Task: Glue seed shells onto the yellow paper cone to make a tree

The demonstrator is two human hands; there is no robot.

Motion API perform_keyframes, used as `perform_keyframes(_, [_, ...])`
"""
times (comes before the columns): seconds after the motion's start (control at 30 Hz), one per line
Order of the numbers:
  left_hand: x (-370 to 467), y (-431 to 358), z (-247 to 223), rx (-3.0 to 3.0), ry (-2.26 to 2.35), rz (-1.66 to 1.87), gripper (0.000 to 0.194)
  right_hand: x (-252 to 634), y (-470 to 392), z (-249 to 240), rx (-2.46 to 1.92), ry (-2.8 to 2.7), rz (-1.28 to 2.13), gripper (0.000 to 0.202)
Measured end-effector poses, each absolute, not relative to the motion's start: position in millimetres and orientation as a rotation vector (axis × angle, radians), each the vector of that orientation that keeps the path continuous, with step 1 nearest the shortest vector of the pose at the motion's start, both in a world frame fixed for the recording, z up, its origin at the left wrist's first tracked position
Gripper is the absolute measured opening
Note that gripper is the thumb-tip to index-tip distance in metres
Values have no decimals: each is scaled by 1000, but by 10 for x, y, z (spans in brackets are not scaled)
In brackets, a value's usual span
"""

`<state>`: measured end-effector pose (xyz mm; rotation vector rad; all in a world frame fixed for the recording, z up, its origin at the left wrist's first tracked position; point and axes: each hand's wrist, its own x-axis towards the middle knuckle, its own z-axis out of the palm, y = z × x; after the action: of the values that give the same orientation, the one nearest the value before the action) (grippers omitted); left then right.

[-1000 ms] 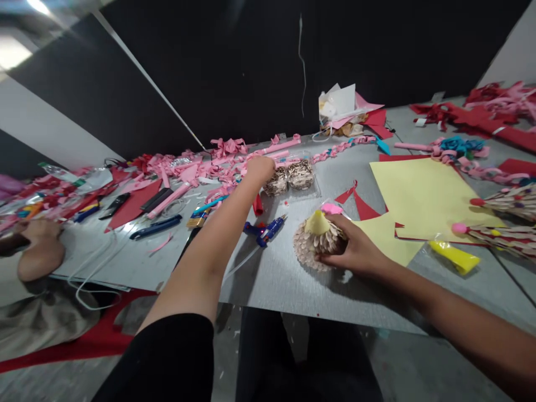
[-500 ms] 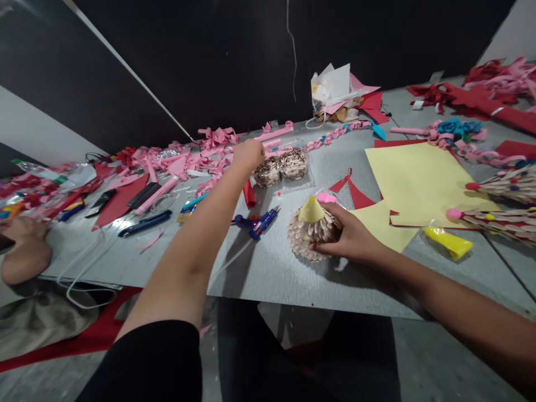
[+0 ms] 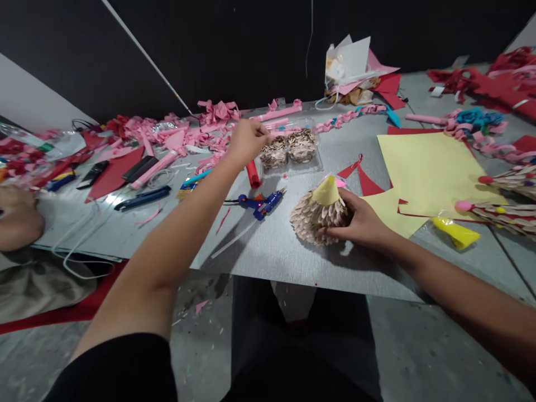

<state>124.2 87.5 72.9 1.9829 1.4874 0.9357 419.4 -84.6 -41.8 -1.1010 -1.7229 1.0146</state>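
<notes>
My right hand (image 3: 363,222) is wrapped round the right side of a paper cone (image 3: 325,192), which stands upright on the table. Overlapping rows of pale shell-like pieces cover its lower part, and its yellow tip is bare. My left hand (image 3: 249,140) is raised at the left edge of a clear plastic tray (image 3: 315,162). Its fingertips are pinched together; whatever they hold is too small to make out. Two heaps of brown-edged shell pieces (image 3: 300,146) fill the tray's compartments. Between the tray and my lap lies a blue glue gun (image 3: 263,205), its nozzle pointing right.
Yellow paper sheets (image 3: 427,167) lie to the right, beside a yellow packet (image 3: 456,231) and decorated cones (image 3: 502,210). Pink paper scraps (image 3: 180,137) spread along the back left. A blue cutter (image 3: 143,199) and white cables (image 3: 77,245) lie left, near another person's arm (image 3: 19,218).
My left hand has drawn back a little from the shells in the tray, its fingers now showing pinched. My right hand keeps its hold on the cone. The whole view has shifted slightly.
</notes>
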Motion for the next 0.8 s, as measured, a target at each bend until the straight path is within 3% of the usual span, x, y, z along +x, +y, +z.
perform_keyframes(0.07, [1219, 527, 716, 1929, 1460, 978, 16, 4188, -849, -421, -1100, -1679, 1075, 97])
perform_keyframes(0.33, [1540, -1114, 488, 1368, 1061, 1108, 17, 4166, -883, -322, -948, -1640, 1208, 93])
perform_keyframes(0.53, [1707, -1179, 372, 1161, 1002, 1107, 27, 4175, -942, -222, -914, -1702, 1172, 95])
perform_keyframes(0.8, [1657, -1183, 404, 1286, 1096, 1020, 26, 4162, -975, -208, -914, -1770, 1038, 87])
